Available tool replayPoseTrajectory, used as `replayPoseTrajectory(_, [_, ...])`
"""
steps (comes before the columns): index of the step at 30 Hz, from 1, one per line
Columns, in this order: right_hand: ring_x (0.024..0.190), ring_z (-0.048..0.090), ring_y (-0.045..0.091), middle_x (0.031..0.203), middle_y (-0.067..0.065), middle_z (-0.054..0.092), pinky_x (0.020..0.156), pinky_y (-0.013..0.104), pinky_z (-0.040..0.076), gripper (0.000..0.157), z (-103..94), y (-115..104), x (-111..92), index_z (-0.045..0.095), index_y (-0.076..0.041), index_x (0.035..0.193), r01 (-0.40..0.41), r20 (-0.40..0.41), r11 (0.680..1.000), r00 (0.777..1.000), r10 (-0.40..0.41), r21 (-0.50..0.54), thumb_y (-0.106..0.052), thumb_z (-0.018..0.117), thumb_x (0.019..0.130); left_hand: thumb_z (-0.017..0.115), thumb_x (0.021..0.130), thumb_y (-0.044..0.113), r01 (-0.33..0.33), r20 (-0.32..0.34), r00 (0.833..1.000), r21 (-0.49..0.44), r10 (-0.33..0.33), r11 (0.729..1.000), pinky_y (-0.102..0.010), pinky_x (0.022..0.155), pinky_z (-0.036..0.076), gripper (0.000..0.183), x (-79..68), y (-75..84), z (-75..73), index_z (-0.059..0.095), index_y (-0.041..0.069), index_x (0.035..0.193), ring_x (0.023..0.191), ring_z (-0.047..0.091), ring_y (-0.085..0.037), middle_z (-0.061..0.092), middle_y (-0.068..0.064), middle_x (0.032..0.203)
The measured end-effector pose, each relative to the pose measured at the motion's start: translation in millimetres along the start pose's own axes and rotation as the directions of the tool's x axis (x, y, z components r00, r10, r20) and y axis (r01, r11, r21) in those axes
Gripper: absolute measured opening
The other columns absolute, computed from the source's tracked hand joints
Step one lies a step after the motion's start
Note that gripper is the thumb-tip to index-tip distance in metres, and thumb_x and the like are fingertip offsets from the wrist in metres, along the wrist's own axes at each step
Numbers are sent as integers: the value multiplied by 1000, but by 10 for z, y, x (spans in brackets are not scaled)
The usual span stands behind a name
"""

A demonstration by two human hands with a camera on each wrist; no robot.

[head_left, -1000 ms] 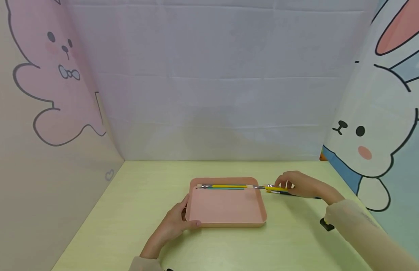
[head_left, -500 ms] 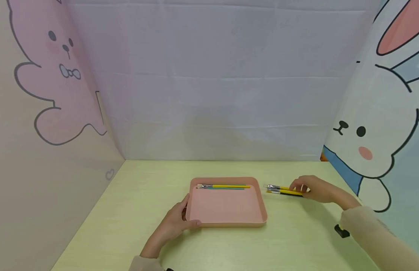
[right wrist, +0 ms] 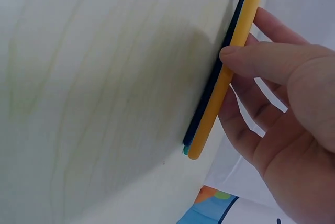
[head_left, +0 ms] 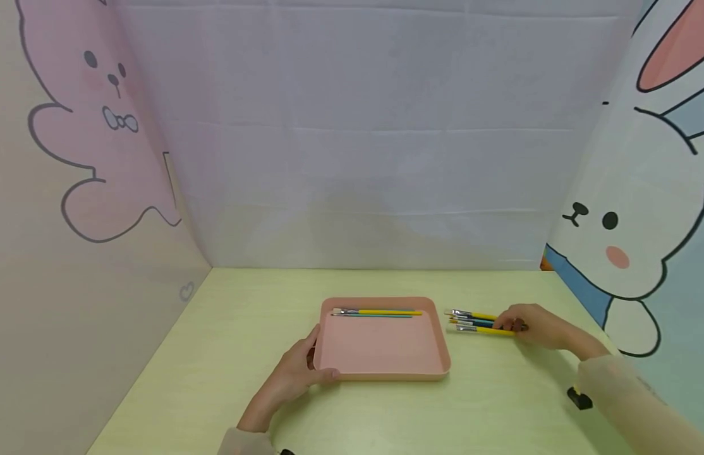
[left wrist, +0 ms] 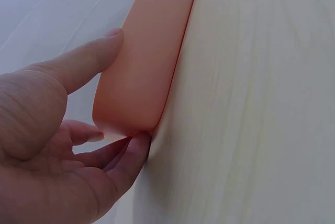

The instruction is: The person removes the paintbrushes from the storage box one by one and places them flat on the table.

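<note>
In the head view a pink rectangular tray lies on the table, with a yellow paintbrush and thin teal-handled brushes along its far side. My left hand grips the tray's near left corner, thumb and fingers on its walls; the left wrist view shows this corner up close. Right of the tray, several paintbrushes with yellow and dark handles lie side by side. My right hand pinches the nearest yellow paintbrush by its handle. A dark blue handle runs right beside it.
The pale wood-grain table meets a white cloth wall at the back. Printed side walls stand left and right, the right one with a rabbit close to my right forearm.
My right hand has moved right and nearer to me, drawing a yellow paintbrush from the tray's right rim to the near side of the loose brushes. My left hand keeps its place on the tray.
</note>
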State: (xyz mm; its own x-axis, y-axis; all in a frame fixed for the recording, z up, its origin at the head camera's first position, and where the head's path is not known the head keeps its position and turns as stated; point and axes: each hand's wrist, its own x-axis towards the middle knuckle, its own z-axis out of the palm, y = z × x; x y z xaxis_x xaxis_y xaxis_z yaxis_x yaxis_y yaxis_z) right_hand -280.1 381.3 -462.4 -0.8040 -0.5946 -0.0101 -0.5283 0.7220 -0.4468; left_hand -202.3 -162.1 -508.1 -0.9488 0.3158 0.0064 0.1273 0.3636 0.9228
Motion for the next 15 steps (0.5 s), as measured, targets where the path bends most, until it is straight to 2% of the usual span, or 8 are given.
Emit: replayPoseTrajectory(15, [88,60,5,106,-2,71,78,29,57,34,96,64,-34,79,-12,112,-26,-63,999,998,25,-18,12,75,88,92,86,23,8,-4,1000,0,-8,1000,-46,101,50,115,-1,14,6,16,7,171,118,62,-26,61,-13,143])
